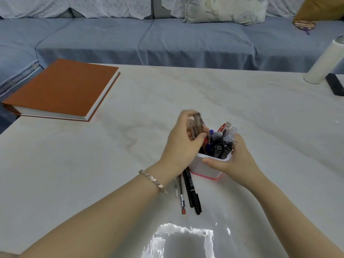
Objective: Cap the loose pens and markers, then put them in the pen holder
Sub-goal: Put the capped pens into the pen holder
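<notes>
While the right hand (232, 161) clasps the holder (208, 168), fingers closed on its wall, most pens (221, 144) stand inside. Left hand (184, 142) blurred at the rim, fingers curled on something dark; cannot tell what. Several pens (191, 190) lie loose just below the left wrist: task perhaps two-thirds done. Bench (260, 118) open all round; book (61, 90) well apart.

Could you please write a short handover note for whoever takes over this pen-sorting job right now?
Left hand: closed on a blurred bunch of pens, at the pen holder's mouth.
Right hand: gripping the holder's side, steadying it.
Done: many capped pens and markers stand in the holder.
Left: a red-tipped pen, two black markers and a clear pen lie on the table beside the holder.
</notes>
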`<state>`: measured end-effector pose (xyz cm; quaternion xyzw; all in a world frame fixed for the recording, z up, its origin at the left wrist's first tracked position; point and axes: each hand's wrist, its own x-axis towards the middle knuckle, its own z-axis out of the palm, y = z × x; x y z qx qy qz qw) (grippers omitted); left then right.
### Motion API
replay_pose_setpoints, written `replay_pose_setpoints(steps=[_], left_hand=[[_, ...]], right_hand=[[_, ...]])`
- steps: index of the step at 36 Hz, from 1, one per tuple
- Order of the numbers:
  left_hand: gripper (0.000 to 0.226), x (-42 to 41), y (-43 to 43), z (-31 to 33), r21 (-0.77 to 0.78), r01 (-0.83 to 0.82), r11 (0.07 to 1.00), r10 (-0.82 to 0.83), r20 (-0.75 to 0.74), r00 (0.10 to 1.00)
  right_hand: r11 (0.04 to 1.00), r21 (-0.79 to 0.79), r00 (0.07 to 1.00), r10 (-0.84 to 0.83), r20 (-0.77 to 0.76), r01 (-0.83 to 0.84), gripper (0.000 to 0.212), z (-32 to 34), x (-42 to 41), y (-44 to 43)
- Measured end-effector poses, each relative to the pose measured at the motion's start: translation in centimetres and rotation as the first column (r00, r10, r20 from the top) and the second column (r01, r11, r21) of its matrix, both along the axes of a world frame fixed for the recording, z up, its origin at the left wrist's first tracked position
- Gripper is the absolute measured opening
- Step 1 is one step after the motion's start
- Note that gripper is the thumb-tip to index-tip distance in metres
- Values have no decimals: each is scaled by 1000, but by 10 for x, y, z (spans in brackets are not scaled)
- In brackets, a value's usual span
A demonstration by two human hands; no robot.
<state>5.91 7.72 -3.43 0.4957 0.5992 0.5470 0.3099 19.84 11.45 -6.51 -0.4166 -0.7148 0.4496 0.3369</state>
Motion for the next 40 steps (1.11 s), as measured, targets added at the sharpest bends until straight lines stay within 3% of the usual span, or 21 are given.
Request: replay_pose_setpoints(steps=[2,4,8,11,14,17,19,23,29,37,38,40], left_hand=[[72,-5,-1,4,78,5,997,2,-95,995],[77,-8,-1,7,102,55,993,-31,-221,975],[42,-13,1,1,64,63,996,-36,-356,934],[31,-13,-4,-8,75,116,990,-65,-488,870],[37,-19,-13,-14,40,101,994,-75,-421,904],[37,-27,-27,-26,-24,-125,992,112,-296,949],[40,-32,-36,-39,-186,-242,952,172,-329,929],[57,-31,-50,-60,-540,-213,814,-62,-446,893],[38,-19,-53,-63,-577,-233,783,-145,-534,833],[20,-35,-49,-66,-591,-387,708,-269,-732,626],[18,-41,-49,-66,-594,-383,708,-274,-730,626],[13,-52,-49,-62,-597,-324,734,-198,-645,738]], right_hand=[[1000,12,1000,5,3,-5,54,0,-1,0],[1000,26,1000,3,2,-3,56,-1,0,0],[999,39,1000,16,-12,-16,56,3,-2,-2],[999,20,997,40,-71,-38,48,7,-3,-4],[1000,-3,999,29,-37,-29,62,2,-1,-1],[1000,-19,1000,12,3,-11,56,-1,0,0],[1000,-5,1000,7,13,-7,54,0,0,-1],[1000,0,1000,3,4,-3,50,4,-2,-3],[1000,-18,1000,11,18,-11,49,9,-2,-5],[999,-38,998,33,-44,-35,44,19,-5,-12],[999,-35,999,31,-35,-32,46,18,-4,-11],[1000,-25,1000,19,-16,-20,47,17,-3,-11]])
